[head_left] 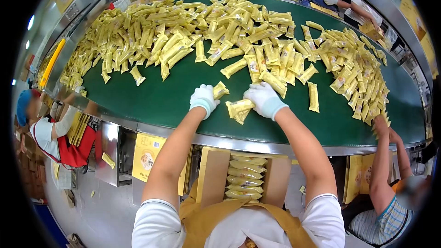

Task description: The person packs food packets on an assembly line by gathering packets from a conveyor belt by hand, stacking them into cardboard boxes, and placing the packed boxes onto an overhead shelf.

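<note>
My left hand (204, 100), in a white glove, is closed round a yellow snack packet (221, 90) that pokes out past the fingers. Close by on the right, my right hand (265, 100), also gloved, grips yellow snack packets (239, 108) jutting out to its left, one lying across another. Its fingertips are partly hidden, so I cannot tell exactly how many it holds. Both hands are over the green belt (161, 103), at the near side of a large heap of the same packets (183, 27). Below, against my body, an open carton (215, 174) contains a stacked column of packets (245, 174).
A metal rim (257, 147) edges the belt. Co-workers sit left in a red apron (82, 144), right with hands (382, 126) in the packets, and along the far side. Yellow cartons (149, 154) stand under the edge. A stray packet (108, 160) is at lower left.
</note>
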A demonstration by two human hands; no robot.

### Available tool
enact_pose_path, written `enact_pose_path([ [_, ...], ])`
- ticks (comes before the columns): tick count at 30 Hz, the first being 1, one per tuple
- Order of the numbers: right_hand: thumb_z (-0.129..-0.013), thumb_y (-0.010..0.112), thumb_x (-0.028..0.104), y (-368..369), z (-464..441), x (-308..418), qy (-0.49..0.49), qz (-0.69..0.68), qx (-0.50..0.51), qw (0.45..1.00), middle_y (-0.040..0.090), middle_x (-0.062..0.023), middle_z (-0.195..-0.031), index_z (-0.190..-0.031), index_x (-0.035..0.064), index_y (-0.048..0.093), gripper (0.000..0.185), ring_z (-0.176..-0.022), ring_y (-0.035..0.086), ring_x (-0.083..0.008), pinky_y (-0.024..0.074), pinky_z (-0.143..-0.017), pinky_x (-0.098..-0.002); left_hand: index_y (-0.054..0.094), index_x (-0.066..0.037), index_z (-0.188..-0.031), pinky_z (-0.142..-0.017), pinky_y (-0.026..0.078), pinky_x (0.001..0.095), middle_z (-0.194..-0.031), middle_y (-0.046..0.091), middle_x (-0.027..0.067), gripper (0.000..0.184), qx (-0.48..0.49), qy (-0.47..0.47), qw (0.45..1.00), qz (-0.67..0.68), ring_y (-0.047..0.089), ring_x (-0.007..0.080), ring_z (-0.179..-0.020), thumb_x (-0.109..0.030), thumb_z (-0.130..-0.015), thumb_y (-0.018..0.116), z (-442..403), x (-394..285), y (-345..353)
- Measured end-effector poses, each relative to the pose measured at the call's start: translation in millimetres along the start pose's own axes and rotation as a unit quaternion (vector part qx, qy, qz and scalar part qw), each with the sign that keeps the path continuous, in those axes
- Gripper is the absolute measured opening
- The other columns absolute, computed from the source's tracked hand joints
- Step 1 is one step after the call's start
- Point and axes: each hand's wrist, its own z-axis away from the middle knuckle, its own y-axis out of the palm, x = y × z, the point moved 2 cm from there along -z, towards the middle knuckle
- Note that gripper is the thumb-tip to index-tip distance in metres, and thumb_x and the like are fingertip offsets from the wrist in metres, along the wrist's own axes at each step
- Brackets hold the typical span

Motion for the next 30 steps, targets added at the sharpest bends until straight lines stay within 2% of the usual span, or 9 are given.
enact_pose_path([
  [4,-0.08,0.068,0.01,22,-10,-3,0.03,-0.002,0.082,0.996,0.069,-0.0096,-0.105,-0.106,0.0132,0.067,0.026,-0.114,0.063,-0.0268,0.0395,-0.107,-0.0411,0.062,-0.008,-0.122,-0.096,0.054,0.0436,-0.125,0.06,0.0126,0.053,-0.005,-0.007,1.0,-0.004,0.059,0.0301,-0.119,-0.04,-0.083,0.079,1,-1,2],
  [8,-0.077,0.069,0.01,8,20,-2,0.113,0.02,0.106,0.988,0.067,-0.0123,-0.098,-0.105,0.0087,0.066,0.028,-0.102,0.065,-0.0309,0.0409,-0.107,-0.0404,0.06,-0.006,-0.116,-0.09,0.055,0.0429,-0.119,0.061,0.0123,0.049,-0.08,0.077,0.993,-0.026,0.061,0.0291,-0.112,-0.037,-0.083,0.078,12,4,12],
  [12,-0.078,0.072,0.022,37,71,5,0.032,0.157,-0.082,0.984,0.064,-0.0125,-0.097,-0.112,0.0028,0.062,0.041,-0.105,0.062,-0.031,0.0403,-0.107,-0.0445,0.058,-0.007,-0.115,-0.091,0.051,0.0408,-0.113,0.063,0.0107,0.05,-0.101,0.174,0.979,-0.012,0.062,0.0259,-0.11,-0.042,-0.083,0.076,26,6,32],
  [13,-0.08,0.073,0.041,26,78,14,0.047,0.127,-0.015,0.991,0.062,-0.017,-0.114,-0.129,-0.0012,0.054,0.068,-0.117,0.057,-0.0324,0.0379,-0.109,-0.0459,0.058,-0.007,-0.117,-0.093,0.049,0.0405,-0.112,0.064,0.0101,0.052,-0.125,0.195,0.973,-0.02,0.062,0.0252,-0.11,-0.043,-0.084,0.075,33,6,33],
  [17,-0.076,0.071,0.063,5,86,43,0.087,0.075,-0.031,0.993,0.045,-0.0239,-0.144,-0.147,-0.0042,0.039,0.103,-0.127,0.047,-0.036,0.0338,-0.11,-0.0456,0.047,-0.003,-0.14,-0.1,0.041,0.0422,-0.117,0.06,0.0105,0.075,-0.216,0.245,0.942,-0.078,0.058,0.0268,-0.112,-0.051,-0.086,0.068,61,5,39],
  [20,-0.075,0.071,0.065,8,84,30,0.087,0.046,0.0,0.995,0.053,-0.0225,-0.131,-0.146,-0.0034,0.04,0.103,-0.117,0.051,-0.0354,0.0367,-0.106,-0.0443,0.041,0.0,-0.146,-0.098,0.039,0.0431,-0.119,0.057,0.0114,0.08,-0.226,0.258,0.934,-0.103,0.055,0.0273,-0.112,-0.049,-0.089,0.065,74,12,39],
  [21,-0.075,0.072,0.064,-8,80,31,0.118,0.004,0.085,0.989,0.056,-0.0206,-0.119,-0.146,-0.0023,0.041,0.101,-0.111,0.052,-0.0357,0.0374,-0.105,-0.0444,0.041,0.0,-0.146,-0.098,0.039,0.043,-0.118,0.057,0.0112,0.078,-0.206,0.251,0.941,-0.095,0.055,0.0269,-0.112,-0.048,-0.089,0.065,77,14,38],
  [28,-0.072,0.079,0.056,15,106,33,0.03,0.029,-0.068,0.997,0.056,-0.0188,-0.114,-0.148,0.0022,0.038,0.102,-0.105,0.055,-0.0359,0.042,-0.098,-0.0469,0.039,-0.003,-0.148,-0.097,0.038,0.0433,-0.121,0.058,0.0106,0.074,-0.177,0.231,0.953,-0.079,0.055,0.0256,-0.115,-0.042,-0.091,0.064,85,14,36],
  [30,-0.072,0.08,0.054,14,105,34,0.065,0.013,-0.001,0.998,0.056,-0.0199,-0.115,-0.149,0.0024,0.037,0.102,-0.106,0.055,-0.0368,0.0425,-0.098,-0.0465,0.039,-0.004,-0.149,-0.098,0.038,0.0432,-0.125,0.057,0.0111,0.074,-0.186,0.236,0.951,-0.075,0.054,0.0258,-0.118,-0.041,-0.091,0.065,85,16,39],
])
